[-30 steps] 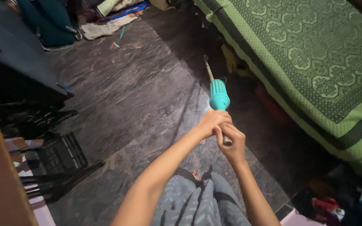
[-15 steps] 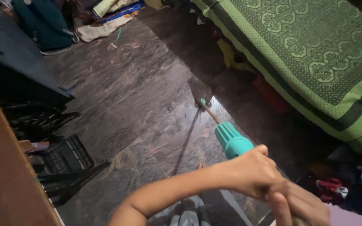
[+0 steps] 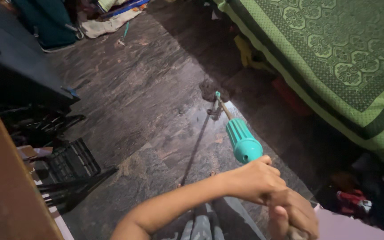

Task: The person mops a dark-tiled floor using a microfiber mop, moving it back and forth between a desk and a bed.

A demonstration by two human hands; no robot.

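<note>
Both hands hold a mop [image 3: 244, 142] by its handle: the left hand [image 3: 253, 179] is closed just below the teal grip, the right hand [image 3: 292, 216] clasped right behind it. The mop's dark head [image 3: 213, 90] rests on the floor [image 3: 147, 98] beside the bed [image 3: 334, 53] (green patterned cover), near its edge.
</note>
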